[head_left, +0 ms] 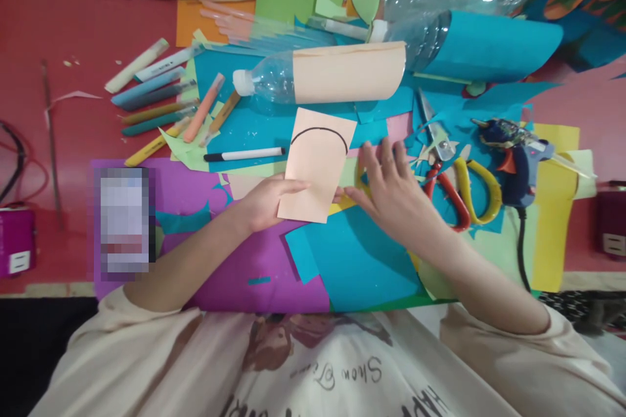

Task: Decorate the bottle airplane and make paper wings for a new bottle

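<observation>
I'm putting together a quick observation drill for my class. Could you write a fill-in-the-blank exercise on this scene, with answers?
1. The left hand holds a peach card with a curved line drawn in ____.
2. The bottle wrapped in peach paper has a ____ cap.
3. The scissors have one red handle and one ____ handle.
4. In the picture, the glue gun lies to the ____ of the scissors.

Missing words: black; white; yellow; right.
</observation>
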`<state>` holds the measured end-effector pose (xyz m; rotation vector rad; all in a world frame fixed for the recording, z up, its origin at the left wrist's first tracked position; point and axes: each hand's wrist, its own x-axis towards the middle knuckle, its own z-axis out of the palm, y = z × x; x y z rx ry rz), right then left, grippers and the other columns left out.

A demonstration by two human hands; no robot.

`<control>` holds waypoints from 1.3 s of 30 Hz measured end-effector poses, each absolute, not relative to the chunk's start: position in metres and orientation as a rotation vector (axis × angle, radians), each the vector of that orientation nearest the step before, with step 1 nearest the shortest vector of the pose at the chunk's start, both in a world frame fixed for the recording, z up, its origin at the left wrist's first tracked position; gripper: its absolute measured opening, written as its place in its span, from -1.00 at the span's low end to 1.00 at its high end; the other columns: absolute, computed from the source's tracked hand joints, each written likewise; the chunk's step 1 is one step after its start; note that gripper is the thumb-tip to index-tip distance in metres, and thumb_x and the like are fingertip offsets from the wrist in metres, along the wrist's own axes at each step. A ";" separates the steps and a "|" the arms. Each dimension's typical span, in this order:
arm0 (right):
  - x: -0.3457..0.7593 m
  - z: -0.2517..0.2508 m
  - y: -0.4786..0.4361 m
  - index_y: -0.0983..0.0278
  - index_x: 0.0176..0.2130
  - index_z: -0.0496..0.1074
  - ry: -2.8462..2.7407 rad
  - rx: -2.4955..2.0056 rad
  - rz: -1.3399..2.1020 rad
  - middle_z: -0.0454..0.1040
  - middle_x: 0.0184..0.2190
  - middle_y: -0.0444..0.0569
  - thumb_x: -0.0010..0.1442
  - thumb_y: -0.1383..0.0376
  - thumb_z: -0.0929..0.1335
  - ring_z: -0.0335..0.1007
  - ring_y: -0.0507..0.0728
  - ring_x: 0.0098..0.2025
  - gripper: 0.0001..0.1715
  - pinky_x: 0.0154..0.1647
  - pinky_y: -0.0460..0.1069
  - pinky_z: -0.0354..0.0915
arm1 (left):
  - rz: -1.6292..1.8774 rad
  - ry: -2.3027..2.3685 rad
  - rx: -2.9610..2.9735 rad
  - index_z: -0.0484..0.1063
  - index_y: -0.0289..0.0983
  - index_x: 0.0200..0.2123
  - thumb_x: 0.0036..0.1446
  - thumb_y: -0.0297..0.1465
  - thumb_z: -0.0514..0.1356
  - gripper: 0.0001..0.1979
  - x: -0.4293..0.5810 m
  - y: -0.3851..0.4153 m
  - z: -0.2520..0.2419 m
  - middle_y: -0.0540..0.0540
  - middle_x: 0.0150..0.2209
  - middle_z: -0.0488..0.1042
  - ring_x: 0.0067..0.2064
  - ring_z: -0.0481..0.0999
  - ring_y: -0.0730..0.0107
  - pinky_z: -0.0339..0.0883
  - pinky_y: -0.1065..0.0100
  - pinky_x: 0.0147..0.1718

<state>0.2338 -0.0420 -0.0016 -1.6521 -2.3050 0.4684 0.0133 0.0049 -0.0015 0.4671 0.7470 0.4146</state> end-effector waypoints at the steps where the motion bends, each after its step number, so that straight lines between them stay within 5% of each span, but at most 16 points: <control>1: 0.226 -0.004 -0.048 0.41 0.37 -0.01 -2.318 -1.654 0.457 0.06 0.36 0.44 0.35 0.02 0.20 -0.32 0.58 0.45 -0.20 0.29 0.61 -0.07 | 0.433 0.749 0.494 0.52 -0.36 -0.17 0.03 -0.38 0.22 -0.72 0.013 0.005 -0.001 -0.28 -0.19 0.65 -0.07 0.64 -0.01 0.49 0.03 -0.04; 7: 0.204 -0.002 -0.059 0.42 0.32 0.11 -2.447 -1.320 0.661 0.14 0.35 0.35 0.35 0.02 0.20 -0.19 0.41 0.46 -0.25 0.35 0.42 0.10 | 0.536 0.751 0.711 0.49 -0.34 -0.13 0.05 -0.26 0.15 -0.64 0.009 0.010 0.007 -0.29 -0.13 0.62 0.05 0.57 -0.07 0.48 0.00 -0.04; 10: 0.207 0.008 -0.054 0.34 0.15 0.35 -2.399 -1.209 0.704 0.43 0.18 0.24 0.34 0.09 0.23 0.18 0.38 0.34 -0.47 0.23 0.35 0.32 | 0.534 0.736 0.713 0.50 -0.33 -0.14 0.03 -0.25 0.15 -0.63 0.008 0.012 0.011 -0.28 -0.05 0.60 0.11 0.53 -0.07 0.49 0.04 -0.05; 14: 0.216 0.026 -0.044 0.19 -0.16 0.49 -2.192 -1.209 0.580 0.62 -0.10 0.10 0.32 0.30 0.24 0.60 0.25 -0.11 -0.76 -0.17 0.12 0.53 | 0.525 0.759 0.693 0.49 -0.34 -0.13 0.05 -0.28 0.12 -0.63 0.011 0.012 0.013 -0.28 -0.02 0.58 0.11 0.53 -0.06 0.49 0.01 -0.03; 17: 0.231 0.040 -0.039 0.17 -0.24 0.47 -2.087 -1.315 0.478 0.65 -0.27 0.05 0.30 0.29 0.27 0.62 0.22 -0.25 -0.83 -0.29 0.07 0.50 | 0.503 0.805 0.640 0.45 -0.38 -0.05 0.06 -0.33 0.10 -0.60 0.015 0.008 0.012 -0.34 -0.02 0.58 0.08 0.54 -0.09 0.46 -0.09 0.00; 20: 0.260 0.049 -0.042 0.19 -0.12 0.48 -2.082 -1.648 0.259 0.62 -0.17 0.13 0.27 0.22 0.29 0.60 0.30 -0.17 -0.78 -0.22 0.15 0.49 | 0.468 0.826 0.563 0.41 -0.40 0.02 0.04 -0.36 0.12 -0.54 0.017 0.000 0.010 -0.36 -0.10 0.61 0.03 0.58 -0.10 0.43 -0.13 0.02; 24: 0.306 0.045 -0.065 0.23 0.15 0.35 -2.054 -2.226 0.075 0.56 -0.09 0.29 0.17 0.20 0.35 0.54 0.48 -0.10 -0.44 -0.22 0.27 0.46 | 0.461 0.831 0.517 0.43 -0.39 0.02 0.03 -0.37 0.16 -0.54 0.016 -0.012 0.011 -0.35 -0.13 0.62 0.01 0.60 -0.09 0.44 -0.09 0.03; 32: 0.319 0.030 -0.065 0.28 0.31 0.15 -1.929 -2.645 0.325 0.45 -0.04 0.32 0.03 0.23 0.36 0.50 0.46 -0.11 -0.12 -0.27 0.18 0.40 | 0.484 0.943 0.421 0.49 -0.37 0.01 -0.05 -0.32 0.33 -0.49 0.015 -0.022 0.017 -0.27 -0.04 0.61 0.06 0.56 -0.05 0.42 0.05 0.07; 39: 0.311 0.035 -0.052 0.17 0.11 0.34 -1.609 -2.614 0.543 0.50 -0.34 0.04 -0.09 0.11 0.34 0.44 0.31 -0.33 -0.27 -0.32 0.13 0.27 | 0.521 1.030 0.393 0.58 -0.36 -0.12 -0.20 -0.29 0.39 -0.50 0.016 -0.023 0.017 -0.21 -0.10 0.64 0.06 0.55 -0.12 0.44 0.07 0.05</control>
